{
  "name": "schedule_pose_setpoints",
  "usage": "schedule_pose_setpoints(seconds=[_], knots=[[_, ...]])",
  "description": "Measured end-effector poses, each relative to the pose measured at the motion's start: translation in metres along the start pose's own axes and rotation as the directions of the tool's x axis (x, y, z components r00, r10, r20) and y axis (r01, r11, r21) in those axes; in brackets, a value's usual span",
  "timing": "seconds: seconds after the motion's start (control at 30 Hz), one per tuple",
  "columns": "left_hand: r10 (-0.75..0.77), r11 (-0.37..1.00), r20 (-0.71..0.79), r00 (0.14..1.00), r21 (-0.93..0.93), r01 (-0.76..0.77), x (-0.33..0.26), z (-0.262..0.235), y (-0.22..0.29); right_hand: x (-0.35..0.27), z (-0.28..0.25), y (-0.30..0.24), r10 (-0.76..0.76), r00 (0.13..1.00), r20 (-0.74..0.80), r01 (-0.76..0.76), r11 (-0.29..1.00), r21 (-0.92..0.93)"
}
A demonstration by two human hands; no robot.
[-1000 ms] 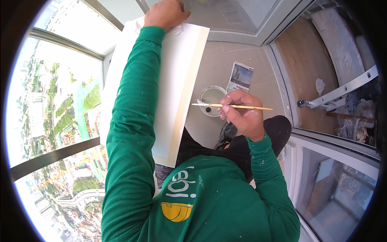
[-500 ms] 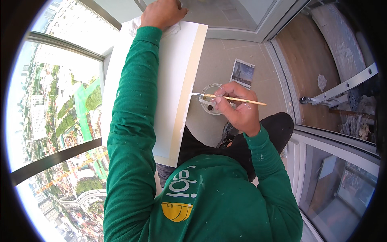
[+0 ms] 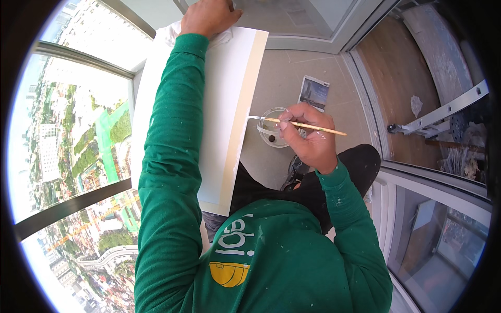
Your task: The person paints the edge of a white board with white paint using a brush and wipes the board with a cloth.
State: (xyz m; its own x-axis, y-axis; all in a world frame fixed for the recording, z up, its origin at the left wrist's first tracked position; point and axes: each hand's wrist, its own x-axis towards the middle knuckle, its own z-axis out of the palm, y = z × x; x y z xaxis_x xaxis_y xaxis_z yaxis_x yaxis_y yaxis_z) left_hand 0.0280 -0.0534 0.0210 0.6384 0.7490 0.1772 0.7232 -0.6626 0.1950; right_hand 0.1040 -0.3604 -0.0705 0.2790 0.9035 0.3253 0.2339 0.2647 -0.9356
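Note:
My right hand (image 3: 313, 133) pinches a thin wooden-handled paintbrush (image 3: 300, 124) between thumb and fingers. White paint coats its bristles, and the tip is at the right edge of a white panel (image 3: 224, 104). Beige masking tape (image 3: 245, 96) runs along that edge of the panel. My left hand (image 3: 210, 18) is at the panel's far end, closed over a crumpled white cloth (image 3: 222, 39); some of its fingers are cut off by the picture's top. Below the brush, a round clear tub (image 3: 270, 143) stands on the floor, partly hidden by my right hand.
A printed leaflet (image 3: 314, 93) lies on the tiled floor (image 3: 284, 68) beyond the tub. Tall windows (image 3: 78, 117) line the left side. At the right, past a white door frame (image 3: 368, 104), is a metal ladder (image 3: 443, 112). My bent knee (image 3: 362, 161) is near my right forearm.
The brush tip has shifted slightly away from me and to the right along the panel's edge, my right hand moving with it. My left hand stays nearly still.

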Motion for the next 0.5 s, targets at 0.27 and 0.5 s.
schedule_pose_setpoints(seconds=[0.27,0.5], knots=[[-0.076,0.997,0.011,0.997,-0.014,0.076,-0.009,-0.007,-0.002,0.036,-0.032,0.074,0.376,0.911,-0.167,-0.292,0.877,0.381],[-0.086,0.996,-0.026,0.996,0.018,0.086,-0.018,-0.015,-0.018,0.020,-0.008,0.205,0.566,0.823,0.042,-0.448,0.693,-0.565]])
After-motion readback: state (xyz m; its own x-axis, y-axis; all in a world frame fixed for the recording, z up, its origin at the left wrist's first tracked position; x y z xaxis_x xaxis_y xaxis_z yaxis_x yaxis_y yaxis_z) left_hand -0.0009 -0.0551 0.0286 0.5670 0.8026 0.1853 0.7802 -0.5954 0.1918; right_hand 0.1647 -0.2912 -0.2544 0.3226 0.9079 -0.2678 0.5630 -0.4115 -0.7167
